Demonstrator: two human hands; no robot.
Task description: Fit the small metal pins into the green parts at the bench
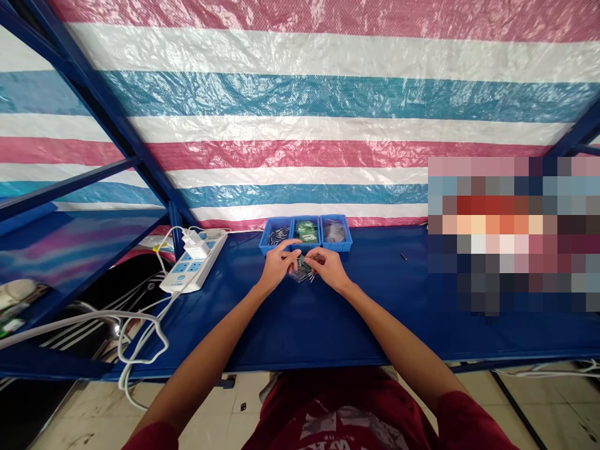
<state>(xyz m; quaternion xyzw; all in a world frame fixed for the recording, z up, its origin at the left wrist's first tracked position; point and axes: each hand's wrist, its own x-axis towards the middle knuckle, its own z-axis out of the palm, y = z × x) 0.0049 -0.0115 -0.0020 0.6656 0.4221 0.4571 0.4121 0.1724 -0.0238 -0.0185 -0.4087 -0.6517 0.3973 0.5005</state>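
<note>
Both my hands meet over the table just in front of three small blue bins. My left hand (277, 267) has its index finger stretched out, while its thumb and lower fingers close on the edge of a small clear plastic bag (297, 274). From the other side, the closed fingertips of my right hand (332, 267) pinch the same bag, partly hiding it. Thin metal pieces (312, 276) show by the right fingertips; whether they lie inside the bag I cannot tell. The left bin (263, 245) contains dark, slim metal parts, the middle bin (307, 246) green packets, the right bin (345, 246) clear bags.
A white power strip (191, 275) with plugged-in chargers and loose white cables (162, 337) lies at left. One small dark piece (404, 256) rests on the blue table (384, 306) to the right. Blue frame posts and a striped sheet (300, 150) stand behind. The right side is pixelated.
</note>
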